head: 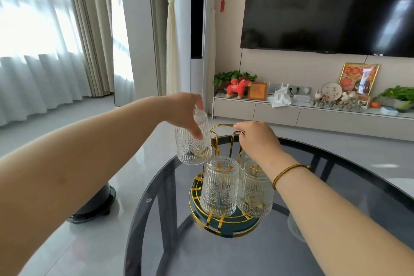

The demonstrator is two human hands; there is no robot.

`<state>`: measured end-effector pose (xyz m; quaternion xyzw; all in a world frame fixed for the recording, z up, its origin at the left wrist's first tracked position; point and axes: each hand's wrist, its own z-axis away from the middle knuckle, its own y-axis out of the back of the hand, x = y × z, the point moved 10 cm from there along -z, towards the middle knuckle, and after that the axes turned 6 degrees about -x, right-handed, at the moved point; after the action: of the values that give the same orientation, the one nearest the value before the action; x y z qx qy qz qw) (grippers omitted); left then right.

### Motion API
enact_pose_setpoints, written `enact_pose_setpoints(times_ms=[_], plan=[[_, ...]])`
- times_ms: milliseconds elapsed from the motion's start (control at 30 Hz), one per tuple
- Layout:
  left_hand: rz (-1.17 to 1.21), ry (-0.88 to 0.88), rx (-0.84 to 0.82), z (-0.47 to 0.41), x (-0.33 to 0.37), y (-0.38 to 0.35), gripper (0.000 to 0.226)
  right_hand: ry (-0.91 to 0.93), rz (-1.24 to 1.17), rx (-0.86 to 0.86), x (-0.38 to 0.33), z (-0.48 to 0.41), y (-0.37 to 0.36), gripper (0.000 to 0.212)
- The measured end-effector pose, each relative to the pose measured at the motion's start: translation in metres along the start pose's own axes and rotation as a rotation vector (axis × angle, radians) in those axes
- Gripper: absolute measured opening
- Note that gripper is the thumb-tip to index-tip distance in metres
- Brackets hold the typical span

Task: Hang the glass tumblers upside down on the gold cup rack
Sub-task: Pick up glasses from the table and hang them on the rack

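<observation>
Small unreadable mark (149, 200) on table (336, 186)

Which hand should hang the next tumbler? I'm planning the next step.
Left. The left hand already holds a tumbler beside the gold rack, while the right hand grips the rack's top loop.

One head-worn wide-angle view looks forward and down from above the near edge of the round glass tabletop (336, 186). Both forearms reach in from the bottom corners, close to the lens. Farther off, the view faces a wall-mounted television (324, 6).
</observation>
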<state>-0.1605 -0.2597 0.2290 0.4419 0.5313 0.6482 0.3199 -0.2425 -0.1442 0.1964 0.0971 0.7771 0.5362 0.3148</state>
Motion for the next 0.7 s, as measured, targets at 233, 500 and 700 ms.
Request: enact_pose_setpoints(times_ms=[233, 500, 700], plan=[[-0.026, -0.048, -0.104, -0.006, 0.003, -0.049, 0.080, 0.043, 0.018, 0.007, -0.004, 0.005, -0.001, 0.041], [-0.044, -0.120, -0.136, -0.008, -0.001, -0.085, 0.080, 0.077, 0.044, -0.009, -0.005, 0.004, -0.003, 0.044], [-0.002, -0.142, -0.149, -0.007, -0.001, -0.087, 0.077, 0.080, 0.040, 0.001, -0.004, 0.002, -0.005, 0.046]])
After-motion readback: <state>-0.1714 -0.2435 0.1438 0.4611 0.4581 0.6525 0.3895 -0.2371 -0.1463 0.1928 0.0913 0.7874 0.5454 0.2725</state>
